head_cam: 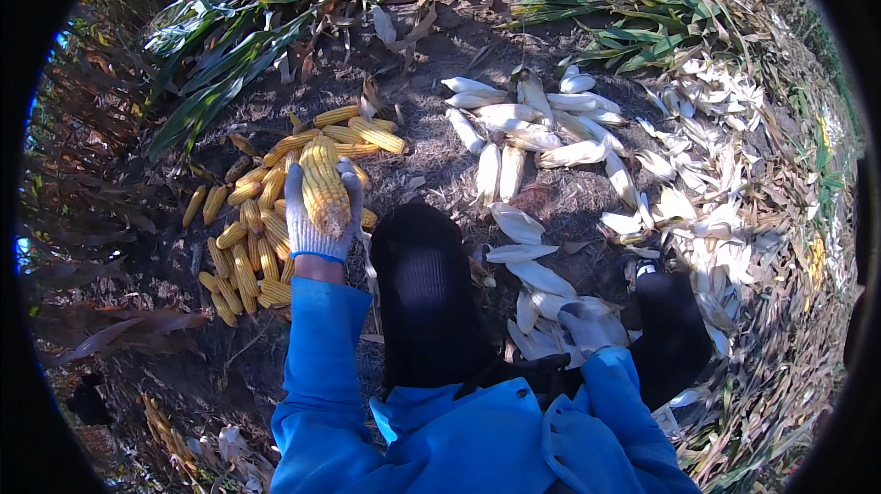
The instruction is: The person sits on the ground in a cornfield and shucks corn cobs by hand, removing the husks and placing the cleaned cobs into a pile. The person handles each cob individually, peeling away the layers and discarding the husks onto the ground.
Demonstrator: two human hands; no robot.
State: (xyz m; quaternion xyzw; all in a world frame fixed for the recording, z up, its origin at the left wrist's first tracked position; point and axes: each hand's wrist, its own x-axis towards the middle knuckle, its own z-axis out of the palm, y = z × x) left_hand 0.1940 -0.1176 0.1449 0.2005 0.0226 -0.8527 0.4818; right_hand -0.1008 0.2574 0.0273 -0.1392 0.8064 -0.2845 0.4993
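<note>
My left hand (320,236), in a pale knitted glove with a blue cuff edge, holds a bare yellow ear of corn (323,184) over a pile of husked yellow corn ears (244,267). Near my right knee, my gloved right hand (585,329) rests at loose pale corn husks (540,277); its fingertips are partly hidden, and whether it grips a husk is unclear. Ahead and to the right lies a group of ears in pale husks (509,115).
Cut green corn stalks and leaves (275,19) lie across the far side. Stripped husks (716,232) are heaped at the right. More yellow ears (165,432) show at lower left. My dark-clad knee (427,273) stands between the corn ears and the loose husks.
</note>
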